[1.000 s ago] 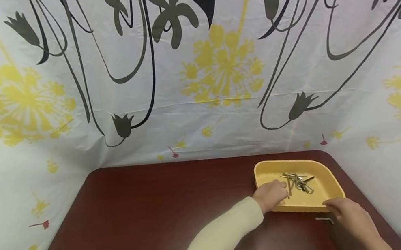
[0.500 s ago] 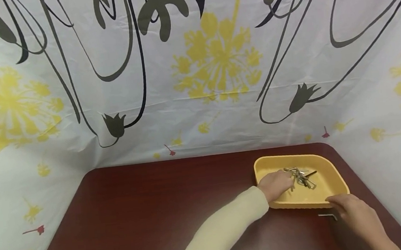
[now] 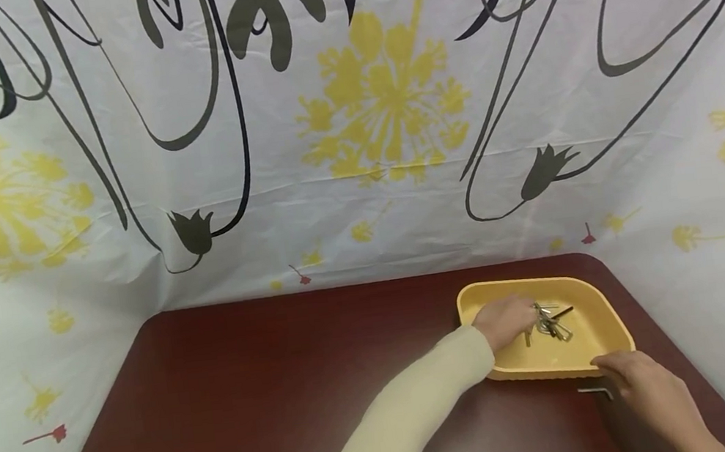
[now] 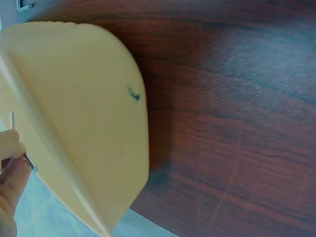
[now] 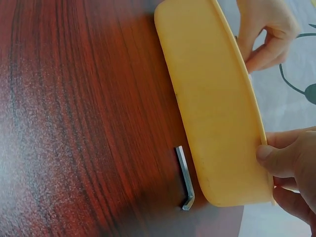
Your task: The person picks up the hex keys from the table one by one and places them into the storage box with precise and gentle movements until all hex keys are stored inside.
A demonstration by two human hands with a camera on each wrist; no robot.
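A yellow plastic tray (image 3: 595, 330) stands at the right of the table, with a pile of metal hex keys (image 3: 552, 323) inside. My left hand (image 3: 505, 320) reaches over its near left side beside the pile. In the left wrist view, the fingertips of that hand pinch a slim hex key (image 4: 32, 165), mostly hidden by the fingers. With thumb and fingers, my right hand (image 3: 648, 386) grips the tray's rim at the near right corner. A loose L-shaped hex key (image 5: 184, 178) lies on the table just in front of the tray.
The dark red-brown wooden table (image 3: 273, 383) extends to the left of the tray. Behind it hangs a white cloth (image 3: 335, 214) with yellow and dark flower prints, also covering both sides.
My left hand has shifted slightly farther over the tray, covering the left part of the pile. The right hand keeps its grip on the rim. The head view has turned slightly.
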